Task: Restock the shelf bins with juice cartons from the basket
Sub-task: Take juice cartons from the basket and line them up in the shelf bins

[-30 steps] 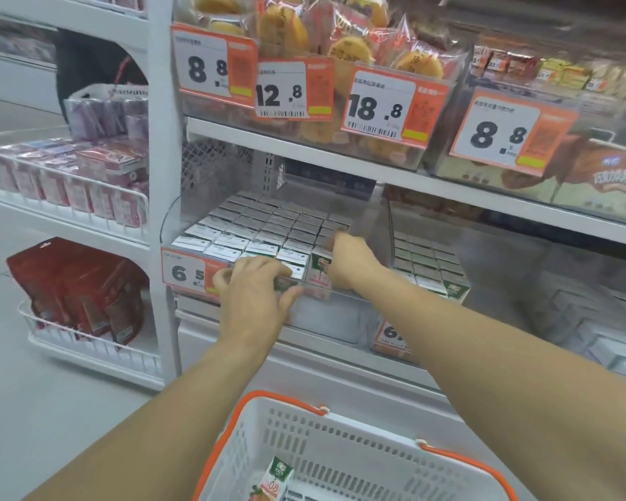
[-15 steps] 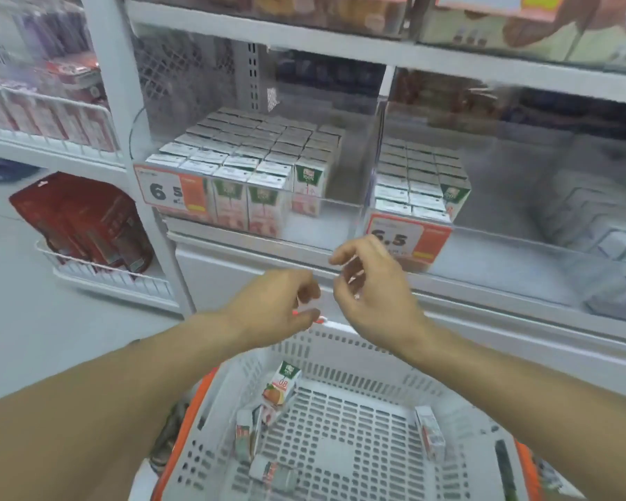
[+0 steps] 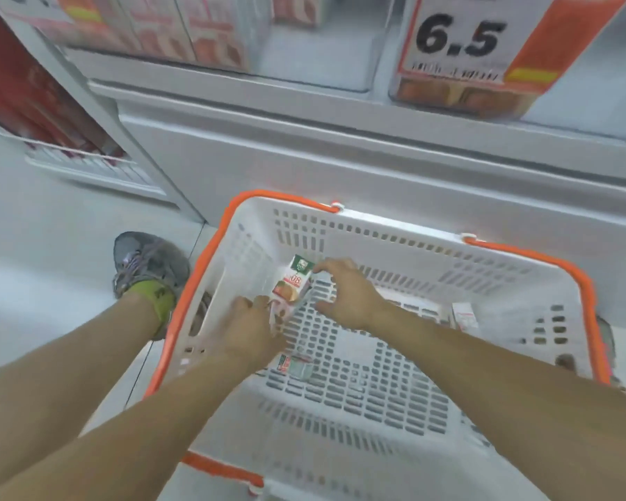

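Both hands reach into the white basket: left hand and right hand pinch juice cartons at its ten-o'clock corner; another carton lies at three o'clock.

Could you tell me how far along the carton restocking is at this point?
Done: bin already shows cartons behind its front. In hand: both hands are in the basket, right hand and left hand at a leaning carton. Left: a lying carton and another.

Bare forearms, grey sneaker, green sock
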A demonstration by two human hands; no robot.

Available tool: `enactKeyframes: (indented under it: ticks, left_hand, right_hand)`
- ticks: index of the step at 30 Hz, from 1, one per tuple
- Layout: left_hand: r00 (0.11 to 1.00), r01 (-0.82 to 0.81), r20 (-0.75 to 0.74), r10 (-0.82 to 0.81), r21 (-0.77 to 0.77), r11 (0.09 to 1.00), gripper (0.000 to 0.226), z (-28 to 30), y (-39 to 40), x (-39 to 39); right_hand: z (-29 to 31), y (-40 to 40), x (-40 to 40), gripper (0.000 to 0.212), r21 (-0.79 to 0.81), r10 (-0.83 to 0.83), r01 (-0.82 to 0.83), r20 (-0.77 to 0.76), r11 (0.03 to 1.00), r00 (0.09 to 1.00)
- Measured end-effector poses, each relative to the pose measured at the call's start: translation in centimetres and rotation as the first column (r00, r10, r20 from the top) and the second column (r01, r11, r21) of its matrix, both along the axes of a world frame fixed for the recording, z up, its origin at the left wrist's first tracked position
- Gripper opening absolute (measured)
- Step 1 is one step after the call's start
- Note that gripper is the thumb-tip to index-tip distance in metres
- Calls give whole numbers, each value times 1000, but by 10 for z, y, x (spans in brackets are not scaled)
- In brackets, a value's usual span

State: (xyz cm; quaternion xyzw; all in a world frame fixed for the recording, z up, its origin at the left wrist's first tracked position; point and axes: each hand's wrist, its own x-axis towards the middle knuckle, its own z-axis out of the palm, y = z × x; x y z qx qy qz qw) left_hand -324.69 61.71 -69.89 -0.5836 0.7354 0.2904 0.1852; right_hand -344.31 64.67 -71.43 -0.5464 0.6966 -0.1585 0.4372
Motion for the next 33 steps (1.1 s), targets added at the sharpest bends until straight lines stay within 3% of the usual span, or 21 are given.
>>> enactKeyframes:
  ticks: [3, 5, 10, 15, 17, 21, 25, 28, 30, 33]
  left_hand:
    - [994, -91, -59, 87, -61, 994, 65, -10, 6, -3]
    - [992, -101, -83, 93, -94, 990, 65, -19, 9, -4]
    - [998, -45, -48, 39, -120, 992, 51, -35, 12, 3]
    - [997, 9, -72, -29, -262, 965, 40, -43, 13, 7]
    - [997, -7, -77, -10, -210, 978, 36, -39, 15, 5]
    - [954, -186, -244, 173, -30, 982, 30, -19, 11, 8]
    - [855, -279, -380, 353, 236, 931, 30, 29, -17, 10]
    - [817, -232, -424, 391, 379, 896, 46, 87, -39, 6]
    - [821, -142, -466, 330, 393, 908, 48, 134, -48, 0]
    - [742, -10, -609, 281, 410, 912, 43, 204, -48, -13]
  right_hand:
    - [-30, -11, 15, 84, -22, 62, -60, 83, 998, 995]
    - [-47, -13, 24, 88, -26, 82, -81, 61, 996, 995]
    - [-63, -8, 30, 59, -182, -73, 63, -52, 981, 996]
    - [-65, 3, 25, 58, -162, -201, 186, -86, 969, 976]
    - [-65, 9, 20, 59, -142, -202, 189, -86, 972, 976]
    - [-49, 22, 0, 71, -7, -159, 159, -69, 987, 985]
    - [-7, 30, -28, 81, 171, -125, 97, 167, 980, 978]
    - [49, 31, -47, 73, 177, 0, -31, 172, 984, 985]
    - [94, 27, -55, 71, 133, 53, -74, 153, 988, 987]
    - [168, 24, -62, 73, 7, 145, -145, 32, 989, 989]
